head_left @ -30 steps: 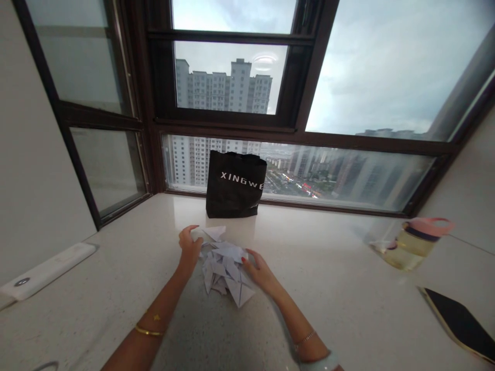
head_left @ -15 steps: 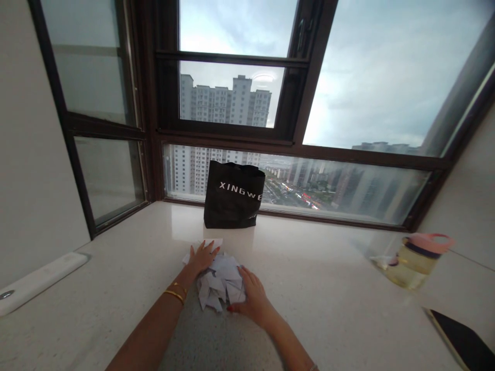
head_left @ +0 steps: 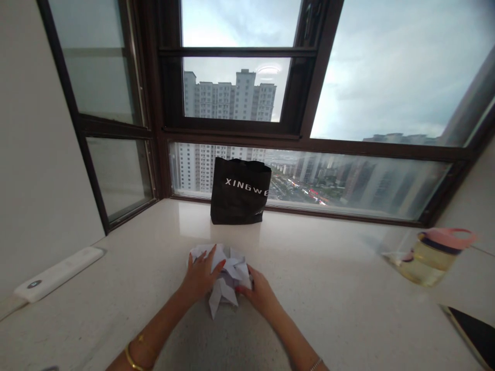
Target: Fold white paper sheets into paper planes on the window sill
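Note:
A heap of white folded paper pieces [head_left: 228,270] lies on the pale stone counter [head_left: 317,288] in front of me. My left hand [head_left: 201,275] rests on the heap's left side, fingers spread and pressing on the paper. On the heap's right side, my right hand [head_left: 260,291] cups the paper with curled fingers. Both hands squeeze the pile between them. A gold bangle circles my left wrist.
A black bag with white letters [head_left: 240,191] stands against the window behind the heap. A white power strip [head_left: 58,273] lies at the left wall. A bottle with a pink lid [head_left: 433,255] stands at right, a dark phone [head_left: 475,332] near the right edge.
Both hands have drawn together and pushed the loose papers into a tighter heap. The left hand went from the far edge of the pile onto its top.

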The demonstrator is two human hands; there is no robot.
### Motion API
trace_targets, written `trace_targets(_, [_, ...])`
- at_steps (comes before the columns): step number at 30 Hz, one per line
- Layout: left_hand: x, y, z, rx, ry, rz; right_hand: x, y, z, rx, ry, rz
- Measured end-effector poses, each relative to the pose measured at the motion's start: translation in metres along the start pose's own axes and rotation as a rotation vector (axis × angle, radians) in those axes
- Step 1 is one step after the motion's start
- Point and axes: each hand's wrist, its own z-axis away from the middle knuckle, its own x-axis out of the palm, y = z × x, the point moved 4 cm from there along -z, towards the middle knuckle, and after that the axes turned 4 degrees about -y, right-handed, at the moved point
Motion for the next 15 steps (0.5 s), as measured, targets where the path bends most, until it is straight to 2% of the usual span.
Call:
trace_targets(2, [-0.016,0.015,0.007,-0.09,0.017,0.057,0.007,-0.006,0.002,-0.052,-0.038,-0.086])
trace_targets(3, [-0.022,0.024,0.009,-0.09,0.015,0.073,0.009,-0.008,0.003,-0.069,-0.045,-0.114])
trace_targets(5, [-0.026,0.041,0.014,-0.024,-0.052,0.114,0.012,-0.009,0.005,-0.093,-0.04,-0.156])
trace_targets(7, [-0.019,0.052,0.018,0.052,-0.164,0.148,0.012,-0.005,0.005,-0.09,-0.011,-0.177])
trace_targets(11, [0.002,0.047,0.023,0.06,-0.345,0.14,0.004,0.008,0.0,-0.072,0.101,-0.179])
trace_targets(15, [0.004,0.028,0.022,-0.018,-0.416,0.085,-0.002,0.014,-0.002,-0.023,0.162,-0.226])
